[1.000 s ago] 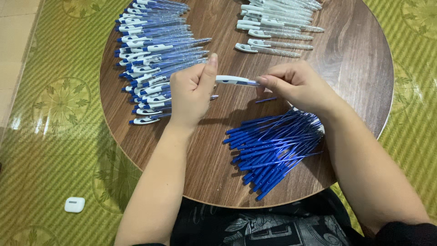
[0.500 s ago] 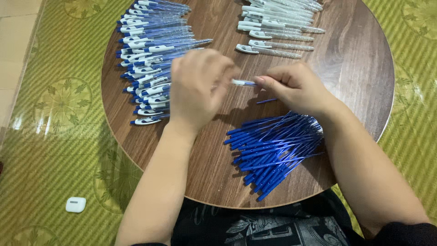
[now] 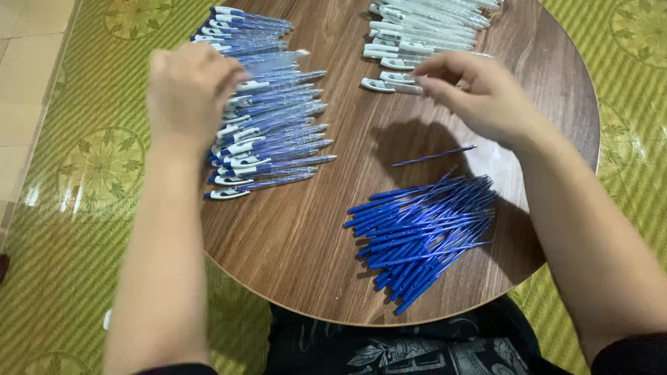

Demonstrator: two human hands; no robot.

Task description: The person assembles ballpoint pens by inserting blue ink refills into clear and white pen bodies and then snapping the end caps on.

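My left hand (image 3: 186, 90) is blurred over the stack of assembled blue-and-white pens (image 3: 267, 121) on the left of the round wooden table (image 3: 299, 236). Its fingers are curled on one assembled pen (image 3: 278, 57) at the top of that stack. My right hand (image 3: 479, 94) hovers with fingers apart and nothing in it. Its fingertips are close to the nearest white pen barrel (image 3: 389, 85) of the row of white barrels (image 3: 424, 28) at the back. A single blue refill (image 3: 434, 155) lies just below my right wrist. A heap of blue refills (image 3: 424, 236) lies at the front right.
The table stands on a green patterned mat (image 3: 83, 180). A small white object (image 3: 106, 319) shows on the mat behind my left forearm. Bare wood lies between the pen stack and the refill heap. My dark-clothed lap (image 3: 389, 347) is at the table's near edge.
The two hands held one pen together at the table's middle. My left hand has carried it left to the stack, and my right hand has let go and moved up towards the white barrels.
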